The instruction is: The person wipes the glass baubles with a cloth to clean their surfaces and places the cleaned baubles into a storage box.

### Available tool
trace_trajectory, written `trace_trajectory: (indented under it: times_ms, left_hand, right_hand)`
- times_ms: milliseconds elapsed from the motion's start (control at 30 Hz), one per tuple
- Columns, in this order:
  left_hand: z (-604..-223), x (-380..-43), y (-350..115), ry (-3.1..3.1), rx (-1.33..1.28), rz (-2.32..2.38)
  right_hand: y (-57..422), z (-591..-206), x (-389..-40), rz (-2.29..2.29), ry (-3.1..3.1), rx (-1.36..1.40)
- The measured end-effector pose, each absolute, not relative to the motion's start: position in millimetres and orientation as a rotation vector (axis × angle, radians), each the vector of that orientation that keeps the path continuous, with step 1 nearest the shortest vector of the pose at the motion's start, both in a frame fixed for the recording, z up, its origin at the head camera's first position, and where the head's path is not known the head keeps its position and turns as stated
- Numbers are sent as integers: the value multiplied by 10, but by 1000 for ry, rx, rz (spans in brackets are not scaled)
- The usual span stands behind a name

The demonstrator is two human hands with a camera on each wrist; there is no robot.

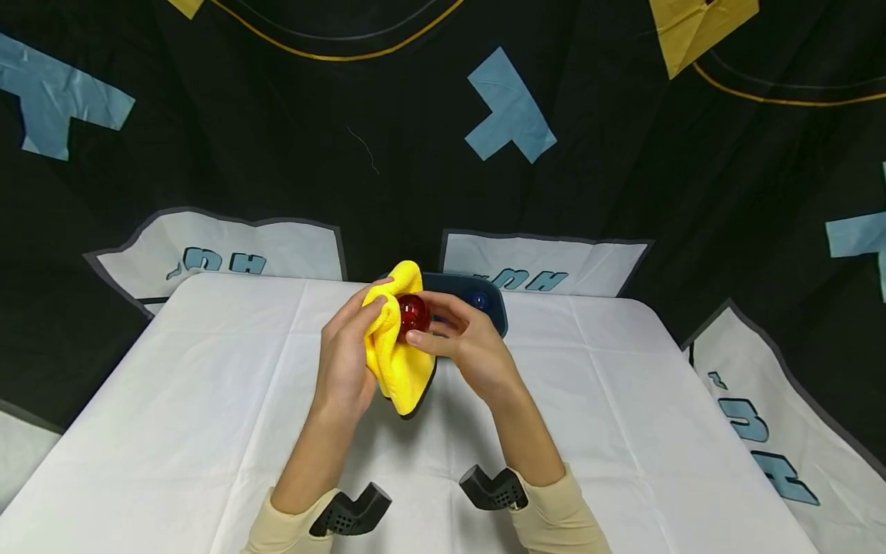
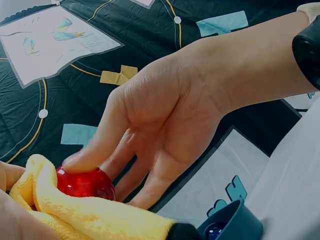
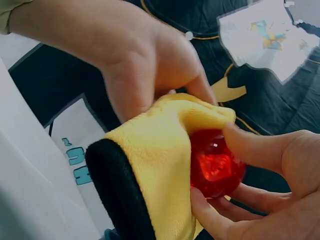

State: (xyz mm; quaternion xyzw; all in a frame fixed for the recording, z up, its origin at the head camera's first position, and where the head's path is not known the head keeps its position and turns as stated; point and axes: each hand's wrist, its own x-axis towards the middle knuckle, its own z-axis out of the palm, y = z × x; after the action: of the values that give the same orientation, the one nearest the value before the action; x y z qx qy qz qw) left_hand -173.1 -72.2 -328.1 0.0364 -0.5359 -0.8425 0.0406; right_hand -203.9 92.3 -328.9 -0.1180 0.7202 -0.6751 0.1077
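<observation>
A clear red ball [image 1: 414, 315] is held above the table between both hands. My right hand [image 1: 474, 346] grips it from the right, thumb and fingertips around its side. My left hand [image 1: 348, 358] holds a yellow cloth [image 1: 401, 377] with a dark edge against the ball's left side. In the right wrist view the cloth [image 3: 155, 160] covers part of the red ball [image 3: 215, 165]. Behind the hands lies a dark blue tray [image 1: 453, 285], partly hidden, with a blue ball [image 1: 480, 300] in it.
A white cloth covers the table [image 1: 173, 415]. Beyond its far edge hangs a black patterned sheet [image 1: 415, 169] with blue, yellow and white shapes. Dark wrist cameras [image 1: 353, 514] sit on both sleeves.
</observation>
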Motion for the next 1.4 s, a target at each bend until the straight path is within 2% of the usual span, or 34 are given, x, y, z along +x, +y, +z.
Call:
trace_trajectory:
  times_ms: [500, 933, 1100, 1400]
  left_hand:
    - [-3285, -1721, -656, -1668, 111, -2634]
    - [-3233, -1712, -777, -1540, 105, -2663]
    - [-3240, -1723, -801, -1525, 104, -2658]
    - [-3243, -1732, -860, -1525, 154, -2638]
  right_hand:
    - [1114, -3281, -2115, -1977, 1994, -338]
    - [1192, -3295, -2149, -2349, 1385, -336]
    - [1260, -3253, -2205, -2362, 1521, -306]
    - [1380, -3194, -2439, -2305, 1991, -85]
